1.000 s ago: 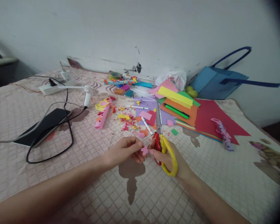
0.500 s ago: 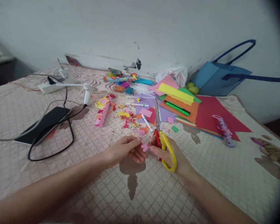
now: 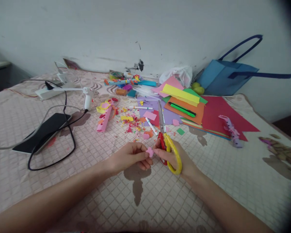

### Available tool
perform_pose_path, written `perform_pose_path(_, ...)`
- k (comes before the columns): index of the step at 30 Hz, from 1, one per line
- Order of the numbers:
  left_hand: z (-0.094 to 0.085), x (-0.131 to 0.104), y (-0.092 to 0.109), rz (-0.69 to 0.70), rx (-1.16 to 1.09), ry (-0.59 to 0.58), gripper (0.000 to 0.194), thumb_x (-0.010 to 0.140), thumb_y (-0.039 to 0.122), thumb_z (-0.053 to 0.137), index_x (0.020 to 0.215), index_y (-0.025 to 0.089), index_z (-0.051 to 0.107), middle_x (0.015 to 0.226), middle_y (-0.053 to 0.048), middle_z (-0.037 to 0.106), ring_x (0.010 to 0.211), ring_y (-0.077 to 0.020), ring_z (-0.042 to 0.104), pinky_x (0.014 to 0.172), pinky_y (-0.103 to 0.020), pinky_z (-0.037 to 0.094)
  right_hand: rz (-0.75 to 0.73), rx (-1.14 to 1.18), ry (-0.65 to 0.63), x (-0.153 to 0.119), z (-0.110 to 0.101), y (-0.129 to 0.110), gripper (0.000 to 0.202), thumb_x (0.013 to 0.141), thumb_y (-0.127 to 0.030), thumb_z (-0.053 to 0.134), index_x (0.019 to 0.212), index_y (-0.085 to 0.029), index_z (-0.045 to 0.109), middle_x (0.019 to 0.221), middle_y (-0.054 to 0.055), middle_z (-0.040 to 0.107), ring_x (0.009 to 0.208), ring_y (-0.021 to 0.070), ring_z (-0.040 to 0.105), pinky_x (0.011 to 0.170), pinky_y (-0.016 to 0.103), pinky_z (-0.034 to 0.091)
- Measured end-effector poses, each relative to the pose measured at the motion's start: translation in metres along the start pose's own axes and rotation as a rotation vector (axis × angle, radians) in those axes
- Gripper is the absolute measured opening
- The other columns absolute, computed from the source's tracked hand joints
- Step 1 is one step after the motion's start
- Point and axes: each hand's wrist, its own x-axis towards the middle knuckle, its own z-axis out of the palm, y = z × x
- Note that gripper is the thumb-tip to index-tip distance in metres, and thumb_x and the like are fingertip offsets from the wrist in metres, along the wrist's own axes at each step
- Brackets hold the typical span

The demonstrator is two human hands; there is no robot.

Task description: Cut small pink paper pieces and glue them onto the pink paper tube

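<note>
A small pink paper cutout (image 3: 149, 152) with rounded lobes is between my two hands, just above the table. My left hand (image 3: 133, 156) pinches its left edge between thumb and forefinger, the other fingers loosely curled beneath. My right hand (image 3: 171, 156) keeps the scissors (image 3: 169, 142) in its palm, blades pointing away from me and one handle yellow, the other red. Its thumb and fingertip meet the right edge of the cutout. The scissor blades look closed or nearly so, clear of the cutout. A pink paper piece (image 3: 145, 136) lies just beyond my hands.
Paper scraps (image 3: 133, 122), a white marker (image 3: 151, 126) and a decorated pink paper tube (image 3: 105, 119) lie ahead. Coloured sheets (image 3: 218, 113) and a green cutter (image 3: 182, 109) are at right, before a blue bag (image 3: 226, 77). A black tablet-like device (image 3: 42, 132) with cables lies left.
My left thumb and forefinger have closed on the pink cutout, which has turned slightly. The scissors stay in my right hand. The whole view has shifted a little.
</note>
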Motion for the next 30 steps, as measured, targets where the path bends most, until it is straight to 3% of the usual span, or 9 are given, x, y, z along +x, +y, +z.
perform_pose_path(10, -0.0011, 0.0035, -0.0033, -0.029, -0.081, 0.062, 0.040, 0.081, 0.051, 0.049, 0.079, 0.012, 0.056, 0.075, -0.010, 0.068, 0.064, -0.0160, 0.065, 0.062, -0.029, 0.050, -0.017, -0.001, 0.012, 0.0014, 0.0001, -0.0019, 0.013, 0.067, -0.025, 0.059, 0.072, -0.020, 0.047, 0.062, -0.005, 0.047, 0.047, 0.0073, 0.040, 0.040, 0.020, 0.033)
perform_pose_path(18, 0.0046, 0.0011, -0.0013, -0.010, 0.047, 0.068, 0.027, 0.073, 0.037, 0.064, 0.077, 0.013, 0.052, 0.074, -0.006, 0.068, 0.063, -0.0122, 0.063, 0.063, -0.026, 0.050, 0.007, 0.003, 0.006, 0.0025, 0.0020, 0.0022, 0.015, 0.067, -0.026, 0.060, 0.073, -0.020, 0.048, 0.062, -0.005, 0.048, 0.044, 0.0067, 0.039, 0.038, 0.020, 0.031)
perform_pose_path(23, 0.0037, 0.0030, -0.0054, -0.003, 0.058, 0.123, 0.028, 0.073, 0.038, 0.064, 0.077, 0.014, 0.051, 0.071, -0.003, 0.067, 0.059, -0.0101, 0.061, 0.061, -0.025, 0.048, 0.043, 0.032, 0.014, 0.0023, 0.0052, 0.0011, 0.022, 0.067, -0.031, 0.065, 0.073, -0.020, 0.047, 0.056, -0.007, 0.044, 0.042, 0.0064, 0.037, 0.038, 0.020, 0.029)
perform_pose_path(30, 0.0022, 0.0055, -0.0088, 0.011, 0.053, 0.103, 0.029, 0.073, 0.040, 0.064, 0.077, 0.015, 0.050, 0.074, -0.003, 0.067, 0.060, -0.0101, 0.061, 0.062, -0.024, 0.047, 0.019, 0.086, 0.014, 0.0036, 0.0052, 0.0022, 0.025, 0.064, -0.030, 0.069, 0.073, -0.018, 0.050, 0.062, -0.005, 0.047, 0.050, 0.0068, 0.040, 0.043, 0.019, 0.032)
